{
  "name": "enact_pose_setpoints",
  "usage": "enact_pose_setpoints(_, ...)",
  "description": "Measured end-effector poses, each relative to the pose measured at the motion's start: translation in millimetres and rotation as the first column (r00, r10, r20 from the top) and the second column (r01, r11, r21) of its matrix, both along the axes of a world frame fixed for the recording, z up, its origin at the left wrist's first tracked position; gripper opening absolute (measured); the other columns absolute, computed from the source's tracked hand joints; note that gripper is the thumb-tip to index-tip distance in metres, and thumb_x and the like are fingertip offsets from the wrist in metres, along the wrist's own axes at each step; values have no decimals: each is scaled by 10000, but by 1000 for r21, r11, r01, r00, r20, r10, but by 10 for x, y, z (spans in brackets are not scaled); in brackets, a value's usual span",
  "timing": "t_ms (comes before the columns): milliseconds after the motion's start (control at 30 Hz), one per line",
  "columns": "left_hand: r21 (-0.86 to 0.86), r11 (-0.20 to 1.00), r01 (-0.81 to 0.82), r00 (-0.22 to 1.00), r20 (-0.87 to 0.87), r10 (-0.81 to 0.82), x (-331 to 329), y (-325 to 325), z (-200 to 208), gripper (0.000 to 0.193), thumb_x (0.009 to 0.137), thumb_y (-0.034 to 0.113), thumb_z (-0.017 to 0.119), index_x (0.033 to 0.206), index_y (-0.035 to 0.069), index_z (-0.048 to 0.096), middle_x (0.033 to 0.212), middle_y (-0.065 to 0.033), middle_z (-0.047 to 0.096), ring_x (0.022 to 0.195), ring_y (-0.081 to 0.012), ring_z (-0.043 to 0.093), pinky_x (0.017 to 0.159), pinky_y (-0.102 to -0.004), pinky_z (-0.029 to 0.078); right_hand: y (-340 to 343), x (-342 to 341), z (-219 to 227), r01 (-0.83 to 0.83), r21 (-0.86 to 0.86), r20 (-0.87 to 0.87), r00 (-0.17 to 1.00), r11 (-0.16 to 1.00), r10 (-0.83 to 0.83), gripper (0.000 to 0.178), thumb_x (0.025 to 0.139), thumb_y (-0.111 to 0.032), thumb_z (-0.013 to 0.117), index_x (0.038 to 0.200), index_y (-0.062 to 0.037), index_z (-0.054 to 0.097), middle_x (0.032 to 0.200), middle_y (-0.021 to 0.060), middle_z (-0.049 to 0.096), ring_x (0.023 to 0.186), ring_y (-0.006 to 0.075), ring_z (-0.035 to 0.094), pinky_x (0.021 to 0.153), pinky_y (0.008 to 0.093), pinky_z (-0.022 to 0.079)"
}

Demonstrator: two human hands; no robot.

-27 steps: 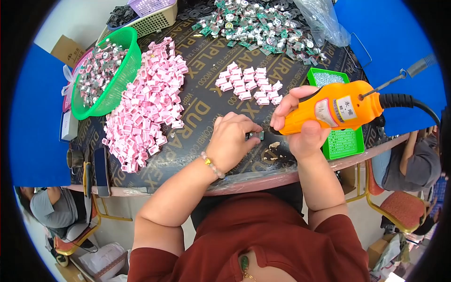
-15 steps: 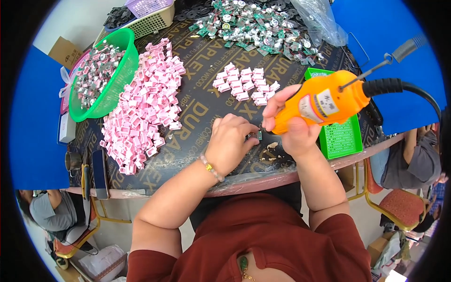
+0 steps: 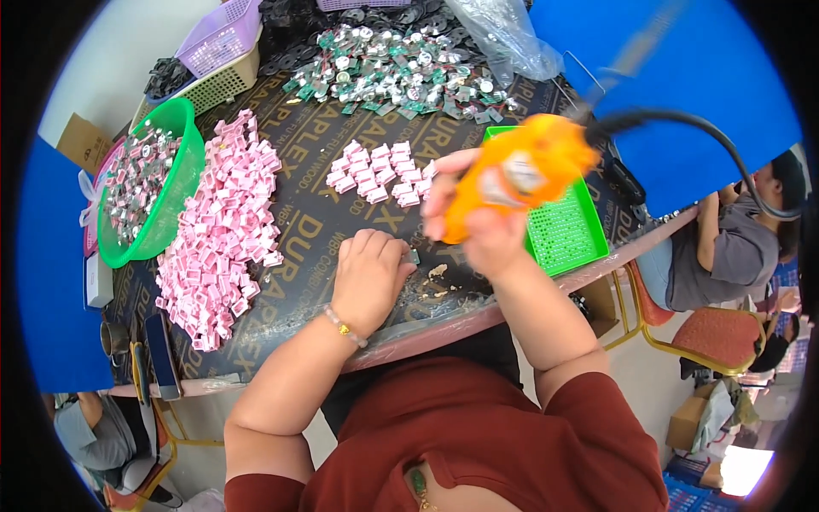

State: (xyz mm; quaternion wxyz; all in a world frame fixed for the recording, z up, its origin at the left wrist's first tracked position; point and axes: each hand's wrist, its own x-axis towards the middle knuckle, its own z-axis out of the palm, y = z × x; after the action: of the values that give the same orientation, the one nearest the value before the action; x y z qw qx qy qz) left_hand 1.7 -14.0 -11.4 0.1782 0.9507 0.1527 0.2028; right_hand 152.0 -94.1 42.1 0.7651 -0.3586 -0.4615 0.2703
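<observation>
Holding: right hand [image 3: 478, 226] fingers wrapped round orange driver [image 3: 520, 171], now lifted, blurred.
Pinning: left hand [image 3: 368, 273] fingers narrow, on small part [image 3: 414, 256] at fingertips.
Change: driver off part; fastening seems finished.

At the table's far left corner you have a brown cardboard box [image 3: 83, 141]; a clear plastic bag [image 3: 503, 38] lies crumpled at the far edge; on the floor to your right sits another brown cardboard carton [image 3: 689, 422]

Beside the one green bowl [image 3: 183, 171] stood two baskets [image 3: 223, 36]. One green tray [image 3: 559, 230], one orange power screwdriver [image 3: 520, 171] and two pink-block heaps [image 3: 222, 230] lay right of that bowl.
</observation>
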Motion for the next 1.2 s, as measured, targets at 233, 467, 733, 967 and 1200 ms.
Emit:
enact_pose_setpoints(233,28,999,-15,996,87,12,125,-52,-12,244,699,125,714,913,75,609,930,-55,564,959,-260,510,815,-382,380,-580,1031,235,541,34,226,815,840,-534,438,881,-362,593,1078,16,494,777,101,585,572,143,560,524,263,466)
enact_pose_setpoints(467,31,1000,4,993,114,-7,127,-53,-31,275,680,125,725,929,80,616,932,-53,563,955,-261,510,811,-386,378,-651,1309,-56,600,-6,221,781,800,-584,412,899,-351,580,1060,20,502,773,91,586,569,140,559,544,257,466)
enact_pose_setpoints(733,34,999,-34,993,117,30,120,-59,11,267,656,126,719,902,90,622,905,-57,560,936,-262,515,804,-386,374,-638,1300,-80,601,11,202,781,799,-590,440,884,-373,600,1058,19,504,772,90,588,569,140,560,545,261,470)
enact_pose_setpoints(967,14,1000,-25,993,111,23,112,-52,-15,236,657,116,708,875,86,626,879,-50,560,926,-256,517,800,-383,375,-651,1283,-67,570,31,148,810,821,-568,216,903,-151,568,1033,7,496,760,75,600,579,107,561,550,236,466)
enact_pose_setpoints(1200,13,1000,-12,993,115,10,96,-34,-32,244,651,119,719,872,88,621,880,-46,560,926,-251,517,796,-382,374,-650,1249,-46,565,43,169,809,824,-563,229,896,-160,568,1036,10,504,766,78,599,584,117,562,563,243,464)
